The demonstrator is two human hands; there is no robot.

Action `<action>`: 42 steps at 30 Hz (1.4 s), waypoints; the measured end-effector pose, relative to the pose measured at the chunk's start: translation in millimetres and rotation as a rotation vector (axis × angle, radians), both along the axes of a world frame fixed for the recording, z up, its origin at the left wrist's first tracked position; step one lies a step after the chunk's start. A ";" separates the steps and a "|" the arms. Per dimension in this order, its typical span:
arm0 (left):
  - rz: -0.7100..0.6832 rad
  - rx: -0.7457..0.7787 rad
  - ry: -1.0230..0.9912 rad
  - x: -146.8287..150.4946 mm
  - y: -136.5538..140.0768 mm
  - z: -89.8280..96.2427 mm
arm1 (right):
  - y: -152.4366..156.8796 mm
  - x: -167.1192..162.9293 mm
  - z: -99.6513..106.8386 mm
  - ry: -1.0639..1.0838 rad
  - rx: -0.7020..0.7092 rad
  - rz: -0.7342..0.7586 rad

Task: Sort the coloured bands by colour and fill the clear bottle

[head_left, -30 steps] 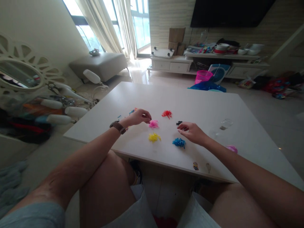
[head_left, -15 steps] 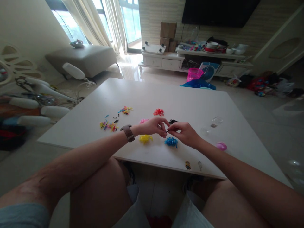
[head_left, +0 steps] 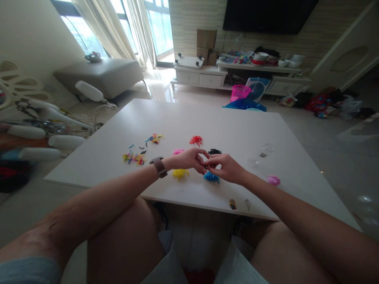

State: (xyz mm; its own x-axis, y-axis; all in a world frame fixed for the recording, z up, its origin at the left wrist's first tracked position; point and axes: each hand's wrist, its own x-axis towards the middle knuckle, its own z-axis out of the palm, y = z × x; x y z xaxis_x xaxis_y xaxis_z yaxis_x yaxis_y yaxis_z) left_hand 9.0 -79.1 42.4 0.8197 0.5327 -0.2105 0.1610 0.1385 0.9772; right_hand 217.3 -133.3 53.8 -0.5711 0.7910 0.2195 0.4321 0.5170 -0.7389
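- At the near edge of the table (head_left: pixel 166 118), a small yellow-and-blue figure (head_left: pixel 233 204) is being borne beside a small pale thing (head_left: pixel 247 204); a Minion is being suggested by its colours, but no lettering is being made out.
- Just beyond, a blue heap (head_left: pixel 211 177) is being partly covered by the right hand (head_left: pixel 229 167), and a yellow heap (head_left: pixel 180 174) is being overhung by the left hand (head_left: pixel 194 157).
- Between the hands, above the table, a small dark piece (head_left: pixel 205 167) is apparently being clamped by the right hand's fingers; they are being met by the left hand's fingers, whose own grip cannot be told.
- The piece could be dropped into the blue heap if the pinch were being loosened; the nearby heaps could be mixed if they were being brushed by a wrist or knuckle.
- Farther on, a pink heap (head_left: pixel 178 151), a black heap (head_left: pixel 214 151) and a red heap (head_left: pixel 196 140) are being kept apart.
- Toward the right, a label (head_left: pixel 263 155) is being carried by a clear container (head_left: pixel 267 147); its print is being lost to blur.
- Beyond, no brand is being shown legibly on the television (head_left: pixel 271 15).
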 end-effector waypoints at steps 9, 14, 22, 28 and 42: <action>-0.007 0.021 0.053 -1.3 -1.1 -3.0 | 5.0 0.1 -9.7 -0.048 0.091 0.084; 0.037 0.007 0.033 -1.7 -2.1 -1.0 | 5.0 -0.9 -3.8 -0.112 0.160 0.067; 0.065 -0.046 -0.035 2.0 -3.7 -4.8 | 4.4 -2.9 -2.0 -0.168 0.139 0.004; 0.100 0.041 0.060 -9.2 13.2 -8.3 | 9.5 1.2 -9.3 -0.142 0.097 -0.182; 0.387 0.447 0.494 -72.4 61.9 -16.9 | 10.9 4.3 -11.2 -0.130 0.045 -0.210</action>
